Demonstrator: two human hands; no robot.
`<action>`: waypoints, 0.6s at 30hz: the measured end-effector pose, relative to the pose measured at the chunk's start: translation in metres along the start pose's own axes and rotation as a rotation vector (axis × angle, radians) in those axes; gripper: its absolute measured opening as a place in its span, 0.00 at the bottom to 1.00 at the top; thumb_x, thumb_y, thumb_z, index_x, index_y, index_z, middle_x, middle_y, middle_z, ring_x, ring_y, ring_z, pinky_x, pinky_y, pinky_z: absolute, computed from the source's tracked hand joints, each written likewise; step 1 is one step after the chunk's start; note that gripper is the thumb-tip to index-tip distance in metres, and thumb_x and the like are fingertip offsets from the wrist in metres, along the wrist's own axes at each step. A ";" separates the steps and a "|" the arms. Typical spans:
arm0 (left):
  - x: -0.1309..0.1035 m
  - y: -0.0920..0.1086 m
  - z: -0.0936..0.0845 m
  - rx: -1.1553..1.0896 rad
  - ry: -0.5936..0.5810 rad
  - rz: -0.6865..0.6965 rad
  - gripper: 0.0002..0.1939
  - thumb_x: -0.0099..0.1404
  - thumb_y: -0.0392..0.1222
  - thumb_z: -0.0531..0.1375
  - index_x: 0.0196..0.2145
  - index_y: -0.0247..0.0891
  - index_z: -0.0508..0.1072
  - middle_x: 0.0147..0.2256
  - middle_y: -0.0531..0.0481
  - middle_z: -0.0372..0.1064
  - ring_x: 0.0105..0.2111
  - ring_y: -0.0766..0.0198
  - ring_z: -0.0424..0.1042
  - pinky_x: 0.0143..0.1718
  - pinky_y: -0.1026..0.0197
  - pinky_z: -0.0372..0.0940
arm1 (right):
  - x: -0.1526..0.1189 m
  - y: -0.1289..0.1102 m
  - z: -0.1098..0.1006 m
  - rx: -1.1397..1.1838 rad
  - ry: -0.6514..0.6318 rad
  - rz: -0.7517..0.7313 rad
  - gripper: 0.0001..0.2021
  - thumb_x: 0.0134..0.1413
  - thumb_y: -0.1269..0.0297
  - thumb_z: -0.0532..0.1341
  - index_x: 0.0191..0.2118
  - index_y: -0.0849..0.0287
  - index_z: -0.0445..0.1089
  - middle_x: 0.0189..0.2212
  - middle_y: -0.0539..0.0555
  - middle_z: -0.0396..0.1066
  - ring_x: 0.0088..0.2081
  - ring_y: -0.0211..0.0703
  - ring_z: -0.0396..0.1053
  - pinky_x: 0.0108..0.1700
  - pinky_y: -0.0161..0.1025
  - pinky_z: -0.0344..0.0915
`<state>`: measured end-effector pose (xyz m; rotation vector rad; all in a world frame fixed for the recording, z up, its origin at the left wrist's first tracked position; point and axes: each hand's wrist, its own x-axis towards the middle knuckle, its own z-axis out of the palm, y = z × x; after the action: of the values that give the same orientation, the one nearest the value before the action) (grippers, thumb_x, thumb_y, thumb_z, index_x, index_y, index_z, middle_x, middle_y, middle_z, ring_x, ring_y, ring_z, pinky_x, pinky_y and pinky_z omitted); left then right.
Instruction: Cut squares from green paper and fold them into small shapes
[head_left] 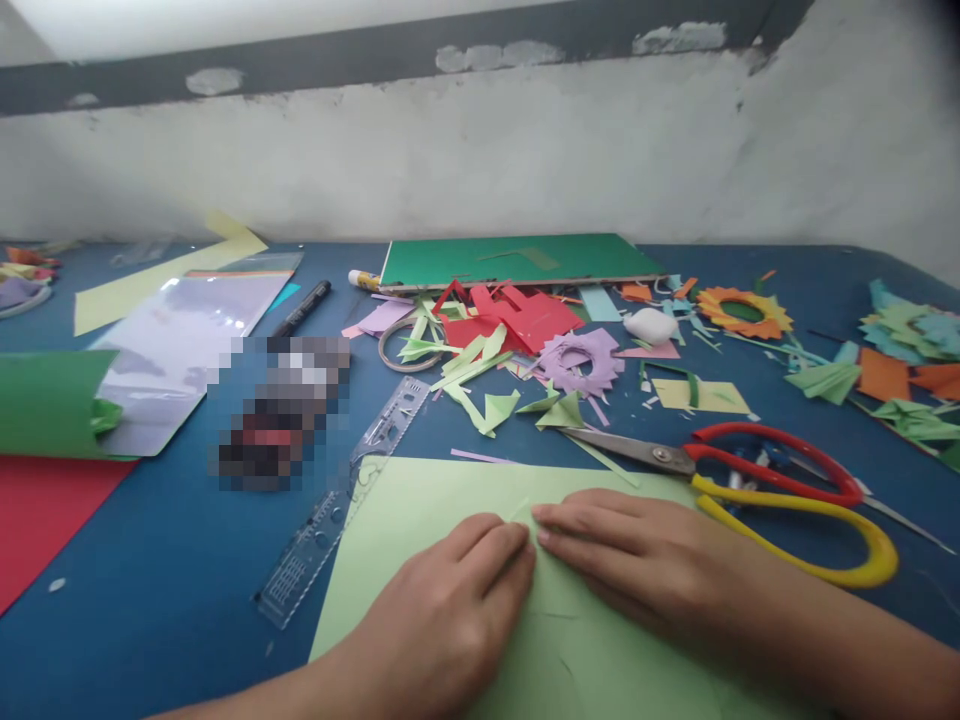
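Note:
A large light green paper sheet (397,520) lies flat on the blue table. My left hand (457,600) rests on it with its fingers bent and pressed together, and a small light green piece of paper (519,512) shows at the fingertips. My right hand (637,560) lies on the sheet from the right, its fingers close together and pointing at the left fingertips. Whether the right fingers pinch the small piece is unclear. Scissors (675,458) with red and yellow handles lie just beyond my right hand. A clear ruler (307,550) touches the sheet's left side.
Paper scraps (480,330), a purple paper ring (579,362), a tape roll (384,350) and a green board (502,260) lie farther back. Left are a black marker (304,308), a blurred-out object (285,410), a plastic sleeve (180,350) and red paper (52,510).

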<state>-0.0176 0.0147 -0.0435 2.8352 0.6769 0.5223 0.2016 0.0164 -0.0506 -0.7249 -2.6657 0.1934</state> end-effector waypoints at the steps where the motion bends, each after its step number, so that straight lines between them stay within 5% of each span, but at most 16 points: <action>1: 0.000 0.000 0.000 0.009 0.002 0.008 0.22 0.69 0.31 0.37 0.41 0.23 0.70 0.36 0.37 0.69 0.37 0.57 0.68 0.38 0.57 0.70 | 0.000 0.000 -0.001 0.008 -0.002 -0.004 0.15 0.63 0.74 0.46 0.46 0.68 0.68 0.43 0.61 0.72 0.43 0.44 0.69 0.46 0.40 0.68; 18: 0.002 0.003 -0.003 0.068 -0.007 0.022 0.23 0.70 0.31 0.37 0.40 0.26 0.71 0.37 0.40 0.71 0.36 0.59 0.69 0.38 0.60 0.69 | 0.005 0.006 -0.006 0.115 -0.038 -0.004 0.13 0.62 0.73 0.49 0.45 0.64 0.69 0.44 0.59 0.71 0.44 0.44 0.67 0.47 0.40 0.66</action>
<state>-0.0156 0.0135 -0.0393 2.9095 0.6753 0.5023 0.2026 0.0247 -0.0451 -0.6864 -2.6661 0.3602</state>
